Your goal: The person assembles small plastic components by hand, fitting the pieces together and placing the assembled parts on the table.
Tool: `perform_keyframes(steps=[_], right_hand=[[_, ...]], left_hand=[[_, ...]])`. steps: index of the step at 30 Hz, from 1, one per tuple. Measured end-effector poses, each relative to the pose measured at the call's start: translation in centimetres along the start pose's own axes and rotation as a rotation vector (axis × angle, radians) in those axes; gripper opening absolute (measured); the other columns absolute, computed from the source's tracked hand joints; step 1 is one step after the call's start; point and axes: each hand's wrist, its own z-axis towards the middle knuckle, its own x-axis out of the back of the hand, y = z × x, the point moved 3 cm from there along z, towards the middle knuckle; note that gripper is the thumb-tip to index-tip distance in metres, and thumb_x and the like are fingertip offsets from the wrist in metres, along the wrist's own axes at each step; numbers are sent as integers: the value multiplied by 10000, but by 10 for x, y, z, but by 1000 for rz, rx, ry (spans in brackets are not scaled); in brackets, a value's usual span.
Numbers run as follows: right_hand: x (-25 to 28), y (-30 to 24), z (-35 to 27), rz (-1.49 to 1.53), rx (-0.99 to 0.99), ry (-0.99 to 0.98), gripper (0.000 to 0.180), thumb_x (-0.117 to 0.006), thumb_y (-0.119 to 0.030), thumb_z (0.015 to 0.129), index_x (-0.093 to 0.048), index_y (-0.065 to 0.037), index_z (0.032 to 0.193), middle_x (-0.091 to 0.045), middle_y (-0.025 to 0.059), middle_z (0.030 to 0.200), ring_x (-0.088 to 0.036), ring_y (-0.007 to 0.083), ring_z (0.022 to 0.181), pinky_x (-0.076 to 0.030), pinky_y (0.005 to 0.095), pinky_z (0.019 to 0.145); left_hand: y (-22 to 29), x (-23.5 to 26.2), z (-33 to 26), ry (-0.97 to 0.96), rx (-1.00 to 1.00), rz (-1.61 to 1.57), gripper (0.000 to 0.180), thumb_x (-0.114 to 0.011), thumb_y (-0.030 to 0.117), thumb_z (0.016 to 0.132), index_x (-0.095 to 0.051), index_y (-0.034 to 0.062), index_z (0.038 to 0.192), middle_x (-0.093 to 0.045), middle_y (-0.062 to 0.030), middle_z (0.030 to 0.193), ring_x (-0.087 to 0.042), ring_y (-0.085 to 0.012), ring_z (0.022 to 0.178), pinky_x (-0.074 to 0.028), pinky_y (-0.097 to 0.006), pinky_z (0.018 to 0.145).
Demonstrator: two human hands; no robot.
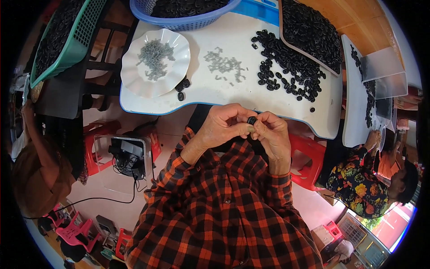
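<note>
Between the fingertips of both hands, just off the table's near edge, is a small black oval plastic piece [251,120]. My left hand [227,122] pinches it from the left, thumb and finger closed. From the other side my right hand [271,131] grips it, its fingers partly hiding it. Beyond the hands lies a loose scatter of small clear-grey pieces [224,66] on the white table [210,94]. More of these grey pieces [155,58] fill the middle of a white scalloped plate [130,80]. To the right spreads a heap of black oval pieces [286,62].
A blue basket [188,24], a dark-filled tray [309,56] and a green crate [71,62] hold many black pieces. Several black pieces [181,96] lie by the plate. Red stools [309,157] stand below. A person in a floral shirt [358,184] works at the right; another person [40,179] is at left.
</note>
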Motion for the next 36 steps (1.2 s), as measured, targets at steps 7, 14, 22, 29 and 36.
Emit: perform_keyframes(steps=[7,14,22,29,36], right_hand=[[-6,-7,-6,-171,74,30,144,-645,-115,872,-631,26,899,-610,31,767,-524,74,674,-435,206,624],[-11,-7,-9,-391,151,80,152,-629,-133,888,-615,18,897,-607,17,778,-518,57,677,-427,188,620],[-15,-7,-7,-432,214,109,138,-629,-126,885,-613,10,861,-594,8,751,-521,52,664,-425,180,611],[-16,-6,-9,-394,183,53,117,-613,-112,894,-593,3,892,-582,-3,747,-505,40,667,-401,179,582],[-13,-5,-14,-383,252,68,136,-642,-138,886,-605,-7,882,-594,-7,762,-504,37,664,-412,183,582]], left_hand=[[5,-4,0,8,-59,2,311,-662,-45,811,-592,-48,1113,-652,-86,911,-622,-100,769,-535,-221,655],[2,1,-4,28,-68,44,299,-659,-53,808,-607,-35,1102,-639,-78,921,-619,-95,768,-530,-214,659],[11,3,-3,84,-119,310,289,-702,-25,775,-641,5,1056,-601,-25,836,-583,-69,737,-495,-193,628],[24,-2,-4,89,-205,412,246,-726,8,746,-660,19,983,-567,-22,749,-519,-72,617,-430,-217,543],[32,-9,-6,60,-207,470,258,-744,-1,716,-665,12,962,-581,-29,760,-542,-84,632,-447,-218,565]])
